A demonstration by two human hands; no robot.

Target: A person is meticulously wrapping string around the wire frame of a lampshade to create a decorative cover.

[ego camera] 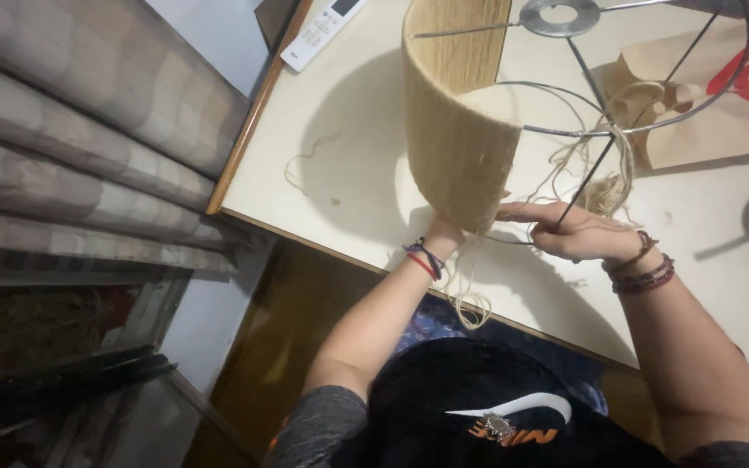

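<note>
A wire lampshade frame (565, 130) stands on the cream table (348, 165), its left part wrapped in tan jute twine (457, 139). My left hand (446, 232) is behind the lower edge of the wrapped section, mostly hidden by it, gripping the frame. At the bottom ring my right hand (569, 232) pinches a strand of twine against the wire. A loose bundle of twine (608, 186) hangs just beyond my right hand, and more twine loops (470, 303) over the table's near edge.
A white remote control (322, 30) lies at the table's far left corner. A brown paper bag (713, 95) with a red print lies behind the frame. A stray twine strand (301, 165) lies on the table. Striped curtain folds (71, 130) fill the left.
</note>
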